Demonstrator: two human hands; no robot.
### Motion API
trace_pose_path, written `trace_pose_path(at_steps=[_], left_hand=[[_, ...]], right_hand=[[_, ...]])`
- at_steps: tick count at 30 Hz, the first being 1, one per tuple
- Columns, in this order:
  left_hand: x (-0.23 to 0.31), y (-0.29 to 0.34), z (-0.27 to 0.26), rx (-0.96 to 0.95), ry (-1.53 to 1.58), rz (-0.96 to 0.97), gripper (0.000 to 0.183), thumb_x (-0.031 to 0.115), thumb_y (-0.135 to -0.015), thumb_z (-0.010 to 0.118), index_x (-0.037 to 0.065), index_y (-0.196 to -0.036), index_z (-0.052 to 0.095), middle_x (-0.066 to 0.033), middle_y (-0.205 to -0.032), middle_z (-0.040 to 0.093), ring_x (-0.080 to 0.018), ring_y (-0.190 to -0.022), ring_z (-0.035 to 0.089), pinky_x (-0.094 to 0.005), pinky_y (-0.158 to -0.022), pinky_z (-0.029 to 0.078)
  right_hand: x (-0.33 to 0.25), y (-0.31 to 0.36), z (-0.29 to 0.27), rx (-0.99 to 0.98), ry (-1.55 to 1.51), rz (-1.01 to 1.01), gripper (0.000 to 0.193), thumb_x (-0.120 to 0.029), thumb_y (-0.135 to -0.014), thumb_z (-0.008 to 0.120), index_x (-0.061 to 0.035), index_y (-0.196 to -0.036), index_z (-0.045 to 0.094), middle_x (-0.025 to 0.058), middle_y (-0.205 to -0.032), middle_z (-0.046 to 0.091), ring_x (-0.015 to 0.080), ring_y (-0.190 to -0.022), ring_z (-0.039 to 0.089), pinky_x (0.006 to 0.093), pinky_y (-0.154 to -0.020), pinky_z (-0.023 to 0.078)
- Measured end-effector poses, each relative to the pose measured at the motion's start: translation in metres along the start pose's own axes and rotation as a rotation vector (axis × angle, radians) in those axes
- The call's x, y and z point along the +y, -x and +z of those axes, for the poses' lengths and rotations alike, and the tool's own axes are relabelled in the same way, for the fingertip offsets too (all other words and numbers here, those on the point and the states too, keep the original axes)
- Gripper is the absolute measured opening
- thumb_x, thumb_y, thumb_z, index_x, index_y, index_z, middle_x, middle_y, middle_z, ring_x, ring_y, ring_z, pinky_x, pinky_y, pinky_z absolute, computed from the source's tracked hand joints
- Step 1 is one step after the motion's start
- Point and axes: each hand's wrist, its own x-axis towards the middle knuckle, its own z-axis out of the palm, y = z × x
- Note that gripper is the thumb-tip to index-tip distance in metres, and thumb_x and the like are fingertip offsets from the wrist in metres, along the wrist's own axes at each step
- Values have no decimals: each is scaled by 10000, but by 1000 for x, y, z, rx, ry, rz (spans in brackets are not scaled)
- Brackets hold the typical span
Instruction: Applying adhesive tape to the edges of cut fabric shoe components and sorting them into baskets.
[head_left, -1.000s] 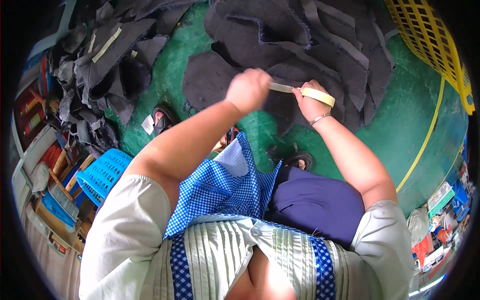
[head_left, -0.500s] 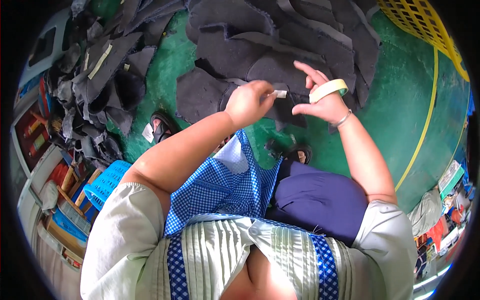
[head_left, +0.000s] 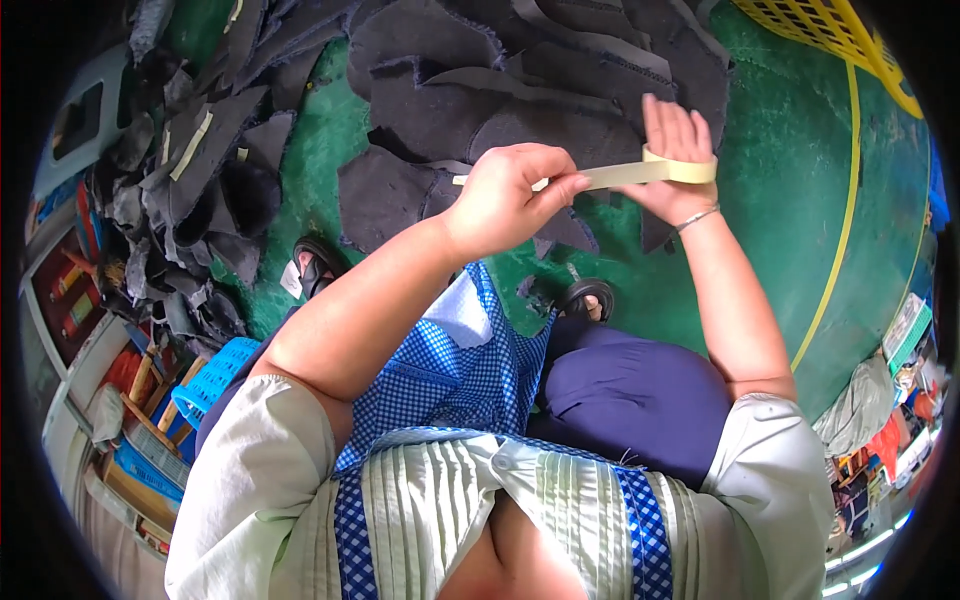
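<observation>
A roll of pale yellow tape [head_left: 692, 172] is looped around my right hand [head_left: 675, 190], whose fingers stretch forward, not curled. From the roll a strip of tape [head_left: 622, 177] runs taut leftward to my left hand [head_left: 510, 198]. That hand is closed, pinching the strip between thumb and fingers. A short pale end sticks out on its far left side. Beneath both hands lies a heap of dark grey fabric pieces [head_left: 545, 130] with frayed edges, spread over the floor.
At left a second pile of dark cut pieces [head_left: 215, 170] lies, some bearing pale strips. A blue plastic basket [head_left: 215, 375] stands near my left elbow. A yellow basket [head_left: 835, 35] is at the far right on the green floor [head_left: 770, 250]. Cluttered goods [head_left: 890, 420] line the right edge.
My left hand has moved slightly, now pinching a strip drawn out from the roll. My right hand has turned, its fingers straighter, and shifted a little right. The view has moved slightly.
</observation>
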Motion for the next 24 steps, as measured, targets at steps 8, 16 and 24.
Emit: trace_pose_path(at_steps=[8, 16, 24], left_hand=[[-51, -25, -22, 49, -397, -276, 253, 310, -877, 638, 64, -836, 678, -97, -697, 664, -278, -650, 646, -368, -617, 504], [-102, -68, -17, 99, -804, -554, 395, 437, -885, 588, 64, -911, 716, -139, -901, 701, -311, -856, 675, -409, -784, 531], [-85, -36, 11, 24, -787, 250, 569, 253, -806, 652, 59, -1315, 486, -132, -1320, 529, -277, -1255, 486, -404, -1015, 408]], right_hand=[[-16, -8, 11, 18, -1867, 955, 468, -275, -947, 600, -64, -1345, 476, 93, -1008, 683, 141, -775, 626, 249, -687, 502], [-24, -35, 85, 70, -398, 246, 223, -284, -785, 717, -90, -738, 618, 74, -794, 591, 296, -797, 602, 419, -691, 477], [-20, -35, 99, -50, -221, 241, 210, -289, -780, 700, -98, -758, 615, 62, -844, 580, 273, -866, 576, 420, -724, 446]])
